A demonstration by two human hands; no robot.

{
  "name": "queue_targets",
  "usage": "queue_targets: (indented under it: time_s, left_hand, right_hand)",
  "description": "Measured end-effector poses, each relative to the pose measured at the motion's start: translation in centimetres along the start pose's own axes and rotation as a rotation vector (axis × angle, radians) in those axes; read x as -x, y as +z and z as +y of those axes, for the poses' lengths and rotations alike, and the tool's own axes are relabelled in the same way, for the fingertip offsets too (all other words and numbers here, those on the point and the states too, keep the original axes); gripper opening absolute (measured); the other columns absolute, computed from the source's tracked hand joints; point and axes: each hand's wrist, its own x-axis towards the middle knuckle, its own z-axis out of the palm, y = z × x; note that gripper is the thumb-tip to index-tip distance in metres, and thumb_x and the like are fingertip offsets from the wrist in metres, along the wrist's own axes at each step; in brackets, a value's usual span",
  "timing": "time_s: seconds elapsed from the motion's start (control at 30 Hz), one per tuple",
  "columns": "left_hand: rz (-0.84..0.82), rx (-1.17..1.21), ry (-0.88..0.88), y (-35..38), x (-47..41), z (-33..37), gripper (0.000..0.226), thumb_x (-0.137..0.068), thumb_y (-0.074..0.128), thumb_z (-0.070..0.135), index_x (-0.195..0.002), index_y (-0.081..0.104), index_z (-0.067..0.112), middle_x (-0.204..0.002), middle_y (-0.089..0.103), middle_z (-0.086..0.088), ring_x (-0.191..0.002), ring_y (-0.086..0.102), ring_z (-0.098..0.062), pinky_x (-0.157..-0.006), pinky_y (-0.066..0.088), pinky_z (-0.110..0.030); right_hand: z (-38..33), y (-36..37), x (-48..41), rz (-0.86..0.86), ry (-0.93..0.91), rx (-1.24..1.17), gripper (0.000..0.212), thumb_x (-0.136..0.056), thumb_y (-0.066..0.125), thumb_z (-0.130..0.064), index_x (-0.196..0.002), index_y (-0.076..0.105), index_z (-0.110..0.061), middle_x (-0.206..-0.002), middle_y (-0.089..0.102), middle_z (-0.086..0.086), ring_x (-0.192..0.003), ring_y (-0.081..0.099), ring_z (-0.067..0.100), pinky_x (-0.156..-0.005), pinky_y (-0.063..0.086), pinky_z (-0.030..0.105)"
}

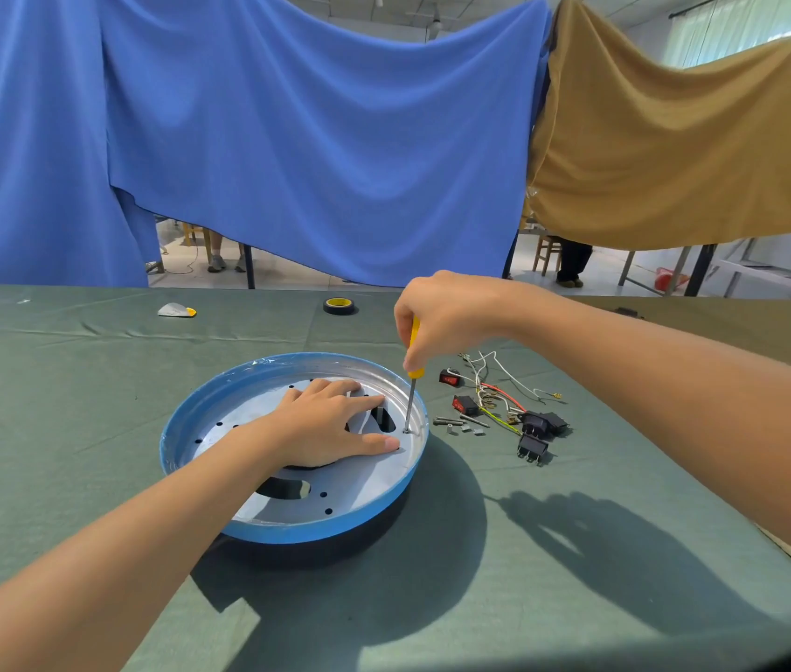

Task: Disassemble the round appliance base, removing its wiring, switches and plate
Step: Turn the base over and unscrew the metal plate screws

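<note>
Pressing flat on the silver plate (pixel 359 482) with its fingers straight and spread, the left hand (pixel 325 429) is resting inside the round base (pixel 296 532). The base is sitting open side up on the green-covered desk (pixel 93 405), right in front of the person. That hand's grip is open, with nothing in it. The right hand (pixel 447 317) is holding a screwdriver (pixel 412 400), its grip closed round the yellow handle. The tool is standing nearly upright, its tip sitting on a screw (pixel 406 430) at the plate's right edge, just inside the blue rim. Beside the base on the right, a tangle of wires (pixel 495 390) is lying loose on the desk among red rocker switches (pixel 464 405), black switches (pixel 536 424) and a few small screws and spacers (pixel 461 423). Farther back, a roll of tape (pixel 339 305) is lying flat.
</note>
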Motion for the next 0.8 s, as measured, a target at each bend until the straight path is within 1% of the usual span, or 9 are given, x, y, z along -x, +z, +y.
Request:
queue_targets:
  time_s: [0.1,0.17,0.27,0.33,0.4,0.47,0.53,0.67,0.8]
  left_hand:
    - [0.001,0.0,0.007,-0.03,0.01,-0.01,0.093,-0.063,0.021,0.088,-0.147,0.022,0.046,-0.157,0.018,0.01,-0.144,0.013,-0.021,-0.113,0.013,-0.05]
    - [0.002,0.0,0.005,0.02,-0.05,-0.04,0.093,-0.064,0.021,0.088,-0.147,0.022,0.046,-0.157,0.017,0.01,-0.144,0.013,-0.021,-0.113,0.013,-0.05]
    - [0.003,0.003,0.003,0.14,-0.13,-0.15,0.094,-0.063,0.021,0.089,-0.147,0.022,0.047,-0.157,0.018,0.01,-0.144,0.013,-0.021,-0.113,0.013,-0.05]
    - [0.006,0.003,0.002,0.22,-0.18,-0.16,0.095,-0.062,0.02,0.09,-0.146,0.021,0.047,-0.157,0.018,0.01,-0.143,0.013,-0.02,-0.113,0.014,-0.05]
    - [0.008,-0.002,0.001,0.26,-0.24,-0.2,0.094,-0.062,0.02,0.09,-0.147,0.021,0.047,-0.157,0.018,0.01,-0.143,0.014,-0.021,-0.113,0.014,-0.051]
    - [0.008,0.001,0.003,0.29,-0.3,-0.26,0.095,-0.062,0.02,0.09,-0.147,0.021,0.047,-0.157,0.018,0.01,-0.144,0.013,-0.021,-0.113,0.014,-0.05]
    - [0.008,0.002,0.005,0.34,-0.33,-0.32,0.095,-0.062,0.02,0.09,-0.147,0.021,0.047,-0.157,0.018,0.011,-0.144,0.013,-0.02,-0.113,0.013,-0.05]
    - [0.005,-0.006,0.002,0.41,-0.41,-0.36,0.094,-0.063,0.02,0.09,-0.147,0.021,0.047,-0.157,0.018,0.011,-0.143,0.013,-0.021,-0.113,0.013,-0.051]
    - [0.01,0.002,0.004,0.36,-0.44,-0.39,0.095,-0.062,0.02,0.09,-0.147,0.021,0.047,-0.157,0.018,0.011,-0.143,0.014,-0.021,-0.113,0.014,-0.05]
  right_hand:
    - [-0.28,0.14,-0.1,-0.004,0.022,0.064,0.054,-0.088,0.054,-0.062,-0.064,0.055,-0.014,-0.062,0.052,-0.001,-0.06,0.049,0.017,-0.051,0.035,0.029]
    - [-0.31,0.17,-0.21,0.011,0.037,0.069,0.056,-0.093,0.05,-0.054,-0.056,0.047,-0.013,-0.055,0.044,-0.001,-0.053,0.042,0.017,-0.049,0.03,0.028]
    - [-0.19,0.05,-0.17,-0.008,0.017,0.022,0.031,-0.087,0.062,-0.035,-0.073,0.063,-0.007,-0.062,0.051,0.002,-0.059,0.044,0.018,-0.05,0.032,0.026]
    - [-0.16,0.01,-0.11,-0.019,0.018,-0.029,0.02,-0.083,0.066,-0.034,-0.088,0.068,-0.015,-0.074,0.061,-0.002,-0.068,0.054,0.017,-0.051,0.037,0.025]
    - [-0.27,0.12,-0.25,-0.021,0.023,-0.044,0.027,-0.086,0.064,-0.043,-0.086,0.066,-0.016,-0.075,0.06,-0.003,-0.069,0.054,0.016,-0.052,0.037,0.026]
    - [-0.33,0.36,-0.39,0.013,0.041,-0.005,0.048,-0.091,0.053,-0.056,-0.068,0.055,-0.014,-0.065,0.051,0.0,-0.061,0.047,0.017,-0.051,0.033,0.029]
    - [-0.33,0.46,-0.44,0.038,0.055,0.016,0.052,-0.094,0.05,-0.054,-0.062,0.048,-0.012,-0.059,0.044,0.001,-0.056,0.041,0.018,-0.051,0.031,0.029]
    - [-0.42,0.19,-0.17,-0.011,0.043,-0.026,0.029,-0.086,0.061,-0.03,-0.099,0.065,-0.004,-0.078,0.059,0.014,-0.069,0.048,0.022,-0.053,0.032,0.026]
    - [-0.22,0.39,-0.49,-0.043,0.036,-0.023,0.034,-0.089,0.058,-0.044,-0.095,0.062,-0.011,-0.089,0.065,0.007,-0.082,0.062,0.024,-0.055,0.04,0.028]
